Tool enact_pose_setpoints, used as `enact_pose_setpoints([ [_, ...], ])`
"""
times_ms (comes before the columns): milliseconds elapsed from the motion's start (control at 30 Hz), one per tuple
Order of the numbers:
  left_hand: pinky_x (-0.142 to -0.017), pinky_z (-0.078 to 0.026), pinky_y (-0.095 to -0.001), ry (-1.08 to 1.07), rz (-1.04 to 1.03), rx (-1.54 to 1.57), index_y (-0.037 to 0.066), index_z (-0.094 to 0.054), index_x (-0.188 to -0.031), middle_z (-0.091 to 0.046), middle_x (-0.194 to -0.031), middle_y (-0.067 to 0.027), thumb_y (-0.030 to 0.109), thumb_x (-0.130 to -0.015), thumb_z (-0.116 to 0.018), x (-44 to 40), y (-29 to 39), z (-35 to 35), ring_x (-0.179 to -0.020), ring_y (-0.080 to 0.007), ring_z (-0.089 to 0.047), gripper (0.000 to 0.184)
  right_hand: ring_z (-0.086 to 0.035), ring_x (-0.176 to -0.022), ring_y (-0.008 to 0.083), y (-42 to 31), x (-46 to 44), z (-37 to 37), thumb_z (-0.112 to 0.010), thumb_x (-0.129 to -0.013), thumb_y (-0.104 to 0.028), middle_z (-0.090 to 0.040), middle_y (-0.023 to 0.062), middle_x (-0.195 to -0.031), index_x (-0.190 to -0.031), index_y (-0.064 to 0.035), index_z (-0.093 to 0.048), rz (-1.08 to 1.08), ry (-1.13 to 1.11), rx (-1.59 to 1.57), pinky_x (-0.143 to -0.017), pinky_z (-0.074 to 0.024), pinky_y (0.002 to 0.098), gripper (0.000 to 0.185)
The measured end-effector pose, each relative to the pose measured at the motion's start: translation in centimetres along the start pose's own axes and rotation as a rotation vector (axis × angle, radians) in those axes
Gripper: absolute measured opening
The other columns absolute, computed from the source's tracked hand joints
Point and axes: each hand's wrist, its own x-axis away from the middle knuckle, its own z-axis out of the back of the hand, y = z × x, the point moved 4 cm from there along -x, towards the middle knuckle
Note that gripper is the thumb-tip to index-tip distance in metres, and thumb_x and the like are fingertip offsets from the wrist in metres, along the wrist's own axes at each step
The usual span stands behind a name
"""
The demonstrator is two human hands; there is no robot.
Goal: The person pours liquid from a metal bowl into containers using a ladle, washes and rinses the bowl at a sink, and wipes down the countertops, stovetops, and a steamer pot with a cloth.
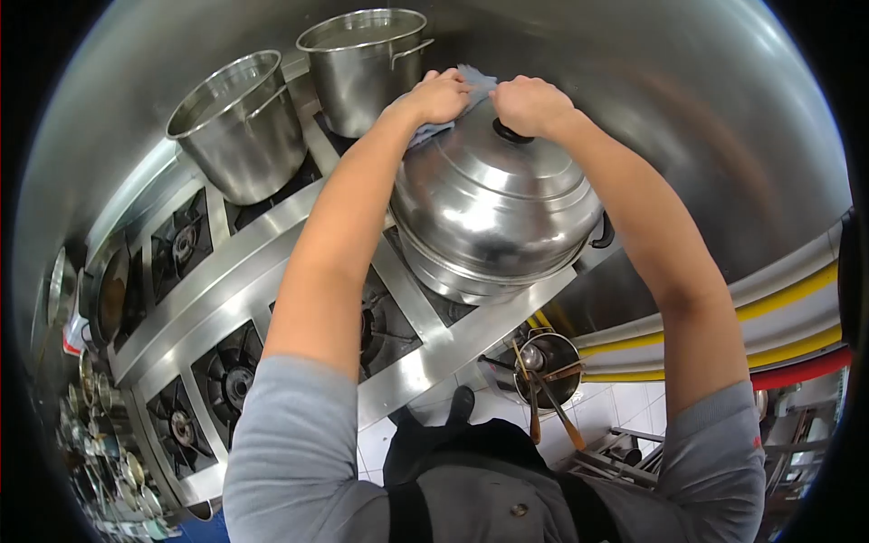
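A large domed metal lid [489, 213] covers a wide steel pot [453, 285] on the stove's right end. My right hand [534, 107] is closed over the lid's black knob [512, 134], whose lower part shows beneath my fist. On the far left side of the dome, my left hand [439, 97] presses a blue-grey cloth [471, 101] against the metal. Its fingers are bent over the cloth, and one end of the cloth reaches close to my right hand. A black side handle [603, 232] sticks out at the pot's right.
Two tall steel stockpots [240, 127] [362, 77] stand at the back. Gas burners [237, 385] lie to the left, beside hanging pans [110, 290]. Below right, a pot with long-handled utensils [572, 385] stands low down. Yellow-striped edging [625, 357] runs right.
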Motion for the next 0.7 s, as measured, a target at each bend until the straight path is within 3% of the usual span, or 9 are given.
enact_pose_setpoints([
  [33, -0.109, -0.035, -0.0428, -0.183, -0.109, -0.159, 0.011, -0.066, -0.13, -0.056, -0.139, -0.0134, 0.025, -0.096, -0.044, -1.6, 0.3, -0.5, -0.129, -0.033, -0.044, 0.042, -0.067, -0.109, 0.0379, 0.1, -0.1, -0.2, -0.049, -0.092, -0.014, -0.069, 0.0214, -0.117, -0.11, -0.0024, -0.072, -0.006, -0.017, 0.0, -0.093, -0.0545, 0.0475, 0.031],
  [67, -0.109, -0.035, -0.0428, -0.182, -0.115, -0.172, 0.011, -0.066, -0.13, -0.056, -0.139, -0.0134, 0.025, -0.096, -0.044, -2.7, 0.4, -0.5, -0.129, -0.033, -0.044, 0.042, -0.068, -0.108, 0.0372, 0.1, -0.4, -0.4, -0.049, -0.091, -0.013, -0.07, 0.0211, -0.115, -0.11, -0.002, -0.072, -0.009, -0.032, 0.0, -0.093, -0.0547, 0.0471, 0.031],
  [133, -0.11, -0.034, -0.0406, -0.067, 0.072, 0.262, 0.014, -0.066, -0.13, -0.055, -0.143, -0.009, 0.026, -0.097, -0.043, -4.2, 0.6, -1.3, -0.131, -0.032, -0.043, 0.042, -0.069, -0.106, 0.0365, 0.3, -0.6, -0.7, -0.051, -0.09, -0.011, -0.071, 0.0204, -0.112, -0.109, -0.001, -0.072, -0.009, 0.012, 0.0, -0.091, -0.0555, 0.0466, 0.03],
  [200, -0.109, -0.037, -0.0432, -0.029, 0.1, 0.184, 0.016, -0.069, -0.126, -0.054, -0.145, -0.0085, 0.029, -0.097, -0.043, -3.5, 0.0, -1.9, -0.13, -0.0318, -0.045, 0.041, -0.069, -0.105, 0.0371, -0.1, -0.7, -0.8, -0.052, -0.088, -0.009, -0.071, 0.0203, -0.112, -0.107, -0.0003, -0.072, -0.02, -0.036, -0.011, -0.09, -0.056, 0.0468, 0.029],
  [267, -0.112, -0.035, -0.0524, 0.024, 0.28, 0.126, 0.021, -0.065, -0.132, -0.048, -0.149, -0.0103, 0.035, -0.092, -0.05, -1.1, -1.1, -3.1, -0.13, -0.0425, -0.043, 0.045, -0.07, -0.104, 0.0372, 0.0, -1.1, -1.1, -0.052, -0.088, -0.009, -0.071, 0.0203, -0.112, -0.107, -0.0003, -0.073, -0.011, -0.023, -0.003, -0.09, -0.0562, 0.0467, 0.029],
  [333, -0.106, -0.039, -0.0532, 0.198, 0.421, 0.043, 0.004, -0.06, -0.133, -0.05, -0.139, -0.0212, 0.025, -0.089, -0.051, 5.8, 4.3, 0.0, -0.125, -0.0436, -0.046, 0.049, -0.07, -0.104, 0.0374, -0.2, -1.0, -1.4, -0.053, -0.088, -0.009, -0.072, 0.0202, -0.111, -0.106, -0.0003, -0.073, 0.013, -0.006, 0.007, -0.089, -0.0565, 0.0467, 0.029],
  [400, -0.094, -0.044, -0.0495, 0.378, 0.424, 0.042, -0.005, -0.055, -0.133, -0.054, -0.126, -0.0232, 0.018, -0.089, -0.053, 10.7, 9.7, 1.2, -0.113, -0.044, -0.05, 0.05, -0.069, -0.105, 0.0377, -0.2, -0.9, -1.1, -0.053, -0.087, -0.009, -0.071, 0.0202, -0.113, -0.107, -0.0001, -0.073, -0.006, 0.003, -0.002, -0.089, -0.0565, 0.0466, 0.029],
  [600, -0.09, -0.045, -0.0435, 0.29, 0.049, 0.14, -0.013, -0.051, -0.131, -0.051, -0.123, -0.0218, 0.011, -0.079, -0.059, 12.1, 25.2, 1.0, -0.11, -0.0357, -0.05, 0.058, -0.064, -0.112, 0.042, 0.9, 0.1, -0.5, -0.046, -0.103, -0.044, -0.07, 0.0234, -0.111, -0.11, 0.0003, -0.07, 0.017, -0.014, -0.104, -0.098, -0.0504, 0.05, 0.051],
  [700, -0.095, -0.046, -0.0439, 0.394, -0.006, 0.376, -0.009, -0.061, -0.123, -0.055, -0.116, -0.0249, 0.001, -0.079, -0.058, 11.7, 24.2, 1.5, -0.108, -0.0392, -0.053, 0.044, -0.065, -0.1, 0.0456, 1.8, 4.1, 3.3, -0.049, -0.1, -0.054, -0.069, 0.0272, -0.099, -0.105, -0.002, -0.066, -0.135, 0.341, -0.251, -0.087, -0.051, 0.051, 0.055],
])
